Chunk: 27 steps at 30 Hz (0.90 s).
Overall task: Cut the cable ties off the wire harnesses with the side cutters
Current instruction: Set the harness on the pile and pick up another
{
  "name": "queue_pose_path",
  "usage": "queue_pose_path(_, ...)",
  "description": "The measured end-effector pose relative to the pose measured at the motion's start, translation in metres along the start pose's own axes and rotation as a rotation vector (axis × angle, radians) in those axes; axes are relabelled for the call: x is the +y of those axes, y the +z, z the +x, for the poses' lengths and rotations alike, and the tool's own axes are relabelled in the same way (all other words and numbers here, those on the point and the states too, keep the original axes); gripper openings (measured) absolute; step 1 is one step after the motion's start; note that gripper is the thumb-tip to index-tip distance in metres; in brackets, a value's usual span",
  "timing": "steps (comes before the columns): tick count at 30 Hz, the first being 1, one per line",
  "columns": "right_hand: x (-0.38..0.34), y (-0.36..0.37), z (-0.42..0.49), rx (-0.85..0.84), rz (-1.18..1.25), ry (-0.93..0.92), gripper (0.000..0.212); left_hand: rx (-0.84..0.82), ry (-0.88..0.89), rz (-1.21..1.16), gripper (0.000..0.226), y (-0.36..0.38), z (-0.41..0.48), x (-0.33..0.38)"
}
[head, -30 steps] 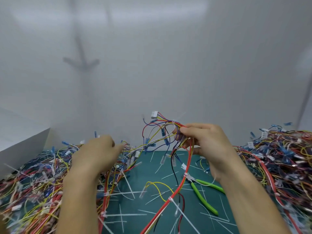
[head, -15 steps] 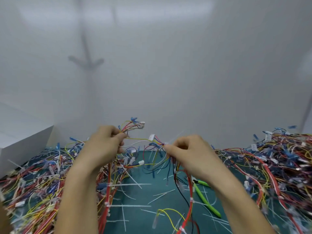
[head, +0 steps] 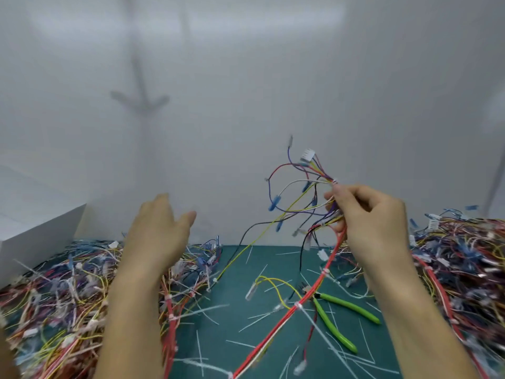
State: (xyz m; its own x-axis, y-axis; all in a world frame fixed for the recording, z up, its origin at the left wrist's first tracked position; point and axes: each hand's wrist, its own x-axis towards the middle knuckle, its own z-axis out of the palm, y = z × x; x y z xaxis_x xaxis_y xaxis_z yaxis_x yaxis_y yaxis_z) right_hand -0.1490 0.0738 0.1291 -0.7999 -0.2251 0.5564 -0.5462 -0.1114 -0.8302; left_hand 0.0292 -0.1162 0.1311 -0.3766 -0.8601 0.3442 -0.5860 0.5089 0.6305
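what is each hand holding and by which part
The right hand grips the wire harness at its upper end, where the red bundle fans into loose wires. The left hand holds nothing, fingers open. The side cutters lie unheld on the mat.

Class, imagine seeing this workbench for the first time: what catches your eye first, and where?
The raised wire harness, gripped in the right hand at centre-right, its coloured wires fanning against the white wall. Next, the left wire heap and right wire heap flanking the green mat, and the green-handled side cutters lying on it below that hand.
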Motion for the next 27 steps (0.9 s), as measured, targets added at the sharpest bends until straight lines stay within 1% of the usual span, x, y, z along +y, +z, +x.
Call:
queue_pose_path(2,-0.001,-0.002,0.000,0.042,0.027,-0.033,0.023,-0.113,0.109,-0.082,0.053,0.001,-0.007,0.011)
queue_pose_path(4,-0.001,-0.005,0.001,0.088,0.072,-0.039,0.023,-0.348,0.215,-0.181,0.037,0.002,-0.016,0.022)
queue_pose_path(6,-0.002,-0.010,0.004,0.149,0.115,-0.039,0.024,-0.571,0.328,-0.170,0.026,0.006,-0.022,0.030)
queue_pose_path(8,-0.004,-0.017,0.006,0.200,0.154,-0.038,0.026,-0.671,0.392,-0.137,0.023,0.007,-0.024,0.033)
queue_pose_path(11,-0.005,-0.026,0.009,0.255,0.200,-0.029,0.027,-0.706,0.412,-0.141,0.015,0.004,-0.019,0.027)
queue_pose_path(14,-0.005,-0.035,0.012,0.324,0.230,-0.019,0.028,-0.707,0.389,-0.117,0.009,0.002,-0.017,0.020)
queue_pose_path(18,-0.005,-0.042,0.016,0.323,0.298,0.002,0.027,-0.588,0.349,-0.215,0.020,0.005,-0.017,0.023)
queue_pose_path(21,-0.004,-0.037,0.015,0.294,0.297,-0.021,0.025,-0.432,0.330,-0.264,0.024,0.014,-0.021,0.037)
queue_pose_path(23,-0.005,-0.032,0.014,0.255,0.323,-0.033,0.024,-0.402,0.341,-0.326,0.029,0.022,-0.026,0.050)
queue_pose_path(25,-0.007,-0.028,0.012,0.190,0.379,-0.028,0.024,-0.491,0.344,-0.409,0.039,0.030,-0.034,0.062)
queue_pose_path(27,-0.008,-0.024,0.010,0.126,0.424,-0.024,0.025,-0.677,0.370,-0.427,0.051,0.037,-0.040,0.069)
